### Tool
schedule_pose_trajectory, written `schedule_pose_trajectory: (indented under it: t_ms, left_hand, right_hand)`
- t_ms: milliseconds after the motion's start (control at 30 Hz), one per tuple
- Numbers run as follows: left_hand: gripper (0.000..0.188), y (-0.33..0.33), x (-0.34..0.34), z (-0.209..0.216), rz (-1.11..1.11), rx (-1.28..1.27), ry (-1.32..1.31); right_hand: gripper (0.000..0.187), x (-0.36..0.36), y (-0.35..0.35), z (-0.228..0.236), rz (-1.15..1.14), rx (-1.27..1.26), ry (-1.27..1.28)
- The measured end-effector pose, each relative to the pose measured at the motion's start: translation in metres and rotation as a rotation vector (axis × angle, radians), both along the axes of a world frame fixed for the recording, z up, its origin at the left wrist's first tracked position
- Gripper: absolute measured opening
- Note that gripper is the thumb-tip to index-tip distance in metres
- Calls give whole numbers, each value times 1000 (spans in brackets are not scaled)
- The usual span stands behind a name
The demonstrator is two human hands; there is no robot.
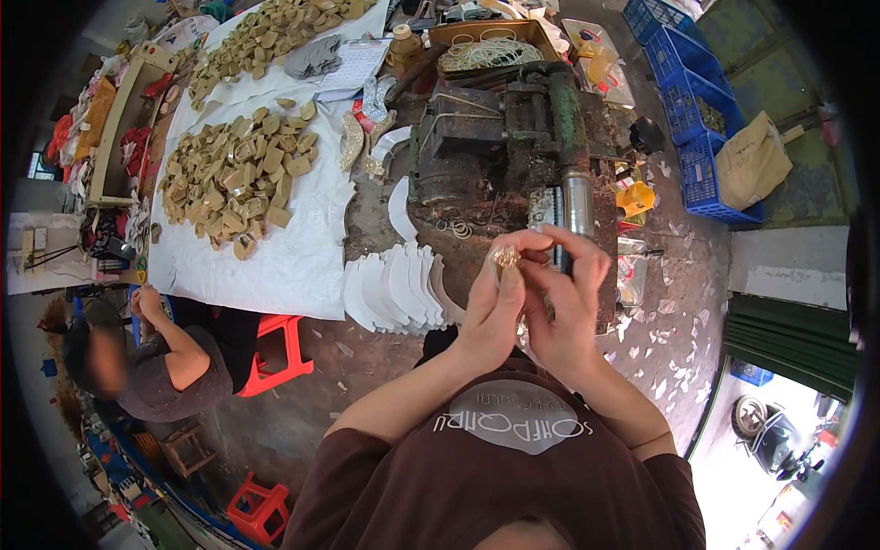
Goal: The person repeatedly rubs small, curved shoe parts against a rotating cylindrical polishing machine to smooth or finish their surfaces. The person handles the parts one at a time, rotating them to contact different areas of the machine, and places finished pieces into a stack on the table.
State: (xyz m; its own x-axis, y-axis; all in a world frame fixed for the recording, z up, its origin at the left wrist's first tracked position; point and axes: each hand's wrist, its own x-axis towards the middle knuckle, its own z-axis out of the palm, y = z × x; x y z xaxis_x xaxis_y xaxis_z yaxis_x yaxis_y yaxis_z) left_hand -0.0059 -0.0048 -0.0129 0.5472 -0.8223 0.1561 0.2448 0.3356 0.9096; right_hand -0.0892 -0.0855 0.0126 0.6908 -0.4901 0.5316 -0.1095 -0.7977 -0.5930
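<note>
My left hand (pixel 490 307) pinches a small gold glittery piece (pixel 505 258) between thumb and fingers, in front of my chest. My right hand (pixel 564 307) is closed against the same piece from the right, its fingertips bent toward it. Most of the piece is hidden by my fingers, so its full shape does not show. Just beyond my hands is a worn green machine (pixel 550 119) with a shiny metal roller (pixel 577 203). To the left of my hands, white curved pieces (pixel 399 289) lie fanned out along the bench edge.
A heap of tan pieces (pixel 234 174) covers a white sheet (pixel 307 266). Glittery curved strips (pixel 352 142) lie by the machine, and a box of cords (pixel 495 53) stands behind it. Blue crates (pixel 683 92) line the right. A seated person (pixel 174 357) works at left near red stools (pixel 275 353).
</note>
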Motion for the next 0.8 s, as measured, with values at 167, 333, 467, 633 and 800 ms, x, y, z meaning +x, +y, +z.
schedule_pose_trajectory:
  t_ms: [167,333,467,633,800]
  left_hand:
    - [36,-10,-11,12,86,39,-101]
    - [17,-7,15,8,287,398,-331]
    - [18,9,27,-21,70,586,-472]
    - [26,-5,-5,-30,-42,432,-786]
    - [25,-6,-1,-29,-94,496,-680]
  right_hand:
    - [25,-5,-5,0,8,28,-94]
    - [14,-32,-34,17,-62,366,-27]
    - [7,-62,-103,15,-120,224,375]
    - [5,-68,-101,-13,-59,268,601]
    - [11,-57,-92,-19,-125,119,368]
